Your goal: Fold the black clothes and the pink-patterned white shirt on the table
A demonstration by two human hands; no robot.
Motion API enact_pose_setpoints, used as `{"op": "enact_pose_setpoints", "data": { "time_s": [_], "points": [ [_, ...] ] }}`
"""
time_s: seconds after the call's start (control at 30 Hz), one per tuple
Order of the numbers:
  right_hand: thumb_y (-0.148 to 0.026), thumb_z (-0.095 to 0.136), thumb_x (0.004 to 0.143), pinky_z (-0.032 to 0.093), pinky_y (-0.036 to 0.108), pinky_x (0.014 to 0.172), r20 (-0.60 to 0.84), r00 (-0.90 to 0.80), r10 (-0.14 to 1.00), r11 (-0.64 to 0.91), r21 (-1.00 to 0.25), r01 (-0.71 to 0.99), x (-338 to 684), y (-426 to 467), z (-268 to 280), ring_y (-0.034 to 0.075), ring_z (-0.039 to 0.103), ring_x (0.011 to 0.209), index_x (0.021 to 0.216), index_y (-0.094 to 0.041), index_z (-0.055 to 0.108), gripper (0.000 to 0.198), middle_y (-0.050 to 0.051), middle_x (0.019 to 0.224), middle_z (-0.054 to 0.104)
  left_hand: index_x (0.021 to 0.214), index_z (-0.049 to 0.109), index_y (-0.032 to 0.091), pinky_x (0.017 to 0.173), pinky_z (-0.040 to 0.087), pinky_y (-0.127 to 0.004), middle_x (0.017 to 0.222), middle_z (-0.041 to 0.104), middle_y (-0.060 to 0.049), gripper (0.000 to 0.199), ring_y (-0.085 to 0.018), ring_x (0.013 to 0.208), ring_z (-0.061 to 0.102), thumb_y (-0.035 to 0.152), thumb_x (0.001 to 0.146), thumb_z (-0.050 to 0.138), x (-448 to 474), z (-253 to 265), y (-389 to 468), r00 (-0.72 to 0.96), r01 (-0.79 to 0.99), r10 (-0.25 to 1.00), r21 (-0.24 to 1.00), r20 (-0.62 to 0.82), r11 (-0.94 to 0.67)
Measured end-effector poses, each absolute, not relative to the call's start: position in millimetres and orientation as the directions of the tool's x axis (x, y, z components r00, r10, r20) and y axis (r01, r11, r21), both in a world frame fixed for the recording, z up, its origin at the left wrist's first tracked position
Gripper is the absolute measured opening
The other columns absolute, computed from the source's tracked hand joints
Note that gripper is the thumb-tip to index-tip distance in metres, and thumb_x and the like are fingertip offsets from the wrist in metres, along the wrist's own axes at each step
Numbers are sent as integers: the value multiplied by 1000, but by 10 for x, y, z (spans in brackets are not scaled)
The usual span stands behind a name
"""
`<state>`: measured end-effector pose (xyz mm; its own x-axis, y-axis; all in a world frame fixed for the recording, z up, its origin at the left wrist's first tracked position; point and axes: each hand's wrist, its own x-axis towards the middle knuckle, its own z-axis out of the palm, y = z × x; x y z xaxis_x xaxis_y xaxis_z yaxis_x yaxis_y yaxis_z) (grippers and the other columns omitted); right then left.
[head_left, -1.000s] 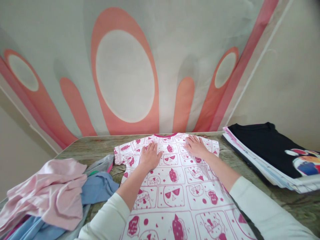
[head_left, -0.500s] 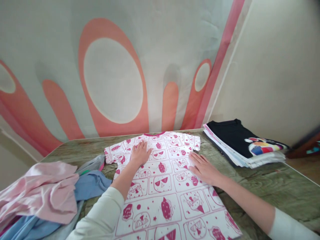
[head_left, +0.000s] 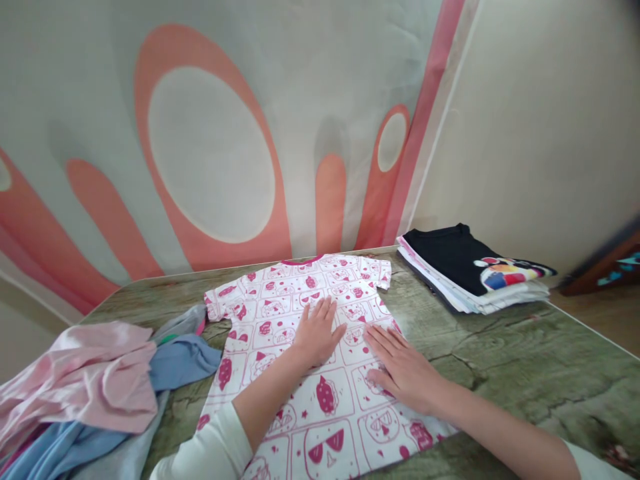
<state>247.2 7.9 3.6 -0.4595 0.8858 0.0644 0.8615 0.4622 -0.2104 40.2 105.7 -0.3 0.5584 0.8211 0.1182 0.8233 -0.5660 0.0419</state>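
- White fabric with a magenta cartoon print makes up the short-sleeved shirt [head_left: 327, 397] spread in front of you, its magenta-trimmed neck at the far edge of the wood-patterned table [head_left: 510, 373] and its near end running out of view.
- Your left hand [head_left: 319, 333] lies palm down mid-shirt, fingers extended and thumb apart, gripping nothing.
- Your right hand [head_left: 403, 367] rests near the shirt's right side, likewise opened out, with no cloth pinched that shows.
- Flattening looks like the step in hand—both sleeves are out and the front lies fairly smooth.
- Your next move, as I judge it, calls for light, even pressure, so the thin cloth doesn't ruck up.
- No box or basket shows; the clothes sit directly on the table—a loose heap of pink, blue and grey cloth [head_left: 90, 373] to the left, a neat folded stack topped with black fabric [head_left: 443, 257] to the right.
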Motion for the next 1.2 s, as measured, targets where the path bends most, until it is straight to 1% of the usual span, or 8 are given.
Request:
{"op": "enact_pose_setpoints", "data": {
  "time_s": [0.23, 0.43, 0.63, 0.8, 0.87, 0.97, 1.07, 1.2],
  "points": [
    [-55, 29, 90, 17, 41, 110, 138, -359, 923, 377, -139, 916, 2746, -18, -149, 23, 15, 136, 144, -16, 15, 68, 8, 149, 16, 142, 23, 17, 109, 10, -42, 148, 20, -7, 63, -22, 136, 14, 54, 92, 15, 303, 21, 1129, 593, 798, 798, 57, 106, -600],
    [-56, 27, 90, 18, 40, 111, 100, -301, 948, 311, -102, 945, 2818, -72, -133, 22, 15, 136, 143, -12, 20, 69, 10, 148, 18, 142, 23, 15, 108, 13, -40, 148, 18, -7, 64, -23, 136, 15, 54, 91, 17, 53, 2, 1197, 550, 830, 830, 48, 90, -555],
    [-55, 25, 90, 18, 41, 110, 96, -285, 954, 293, -82, 953, 2856, -90, -142, 21, 17, 135, 142, -13, 23, 67, 9, 148, 19, 142, 22, 13, 107, 16, -41, 148, 19, -9, 65, -24, 136, 17, 53, 91, 20, -626, 4, 1372, 429, 903, 899, -24, 82, -429],
    [-57, 26, 89, 19, 44, 110, 97, -247, 964, 254, -76, 964, 2858, -94, -145, 23, 19, 135, 141, -16, 27, 67, 6, 147, 24, 136, 35, 6, 107, 11, -49, 144, 28, -16, 59, -29, 133, 22, 44, 91, 26, -919, 178, 1156, 243, 960, 968, -156, 56, -232],
    [-59, 27, 88, 18, 45, 110, 102, -245, 964, 253, -67, 965, 2826, -77, -132, 24, 19, 135, 140, -16, 30, 68, 6, 146, 27, 134, 37, 7, 108, 9, -48, 144, 28, -15, 57, -28, 134, 20, 43, 91, 27, -847, 242, 901, 310, 939, 951, -159, 5, -305],
    [-59, 27, 87, 19, 44, 110, 130, -292, 948, 304, -81, 949, 2708, 9, -110, 25, 18, 135, 141, -17, 28, 68, 7, 146, 27, 140, 27, 15, 108, 14, -43, 148, 20, -8, 59, -23, 136, 16, 49, 92, 19, -646, 290, 494, 486, 871, 871, -34, -68, -489],
    [-58, 26, 88, 20, 41, 110, 141, -337, 931, 352, -104, 930, 2560, 164, -115, 24, 19, 135, 141, -14, 27, 70, 9, 146, 25, 143, 19, 17, 109, 14, -44, 149, 13, -7, 63, -22, 137, 12, 53, 92, 14, -497, 293, 246, 504, 864, 862, 22, -53, -504],
    [-58, 25, 88, 21, 40, 110, 135, -310, 941, 325, -103, 940, 2530, 360, -183, 24, 21, 134, 141, -12, 27, 70, 10, 146, 26, 143, 17, 22, 108, 14, -48, 150, 12, -4, 61, -24, 137, 10, 55, 92, 15, -517, 286, 185, 482, 876, 875, 36, -32, -481]
  ]
}}
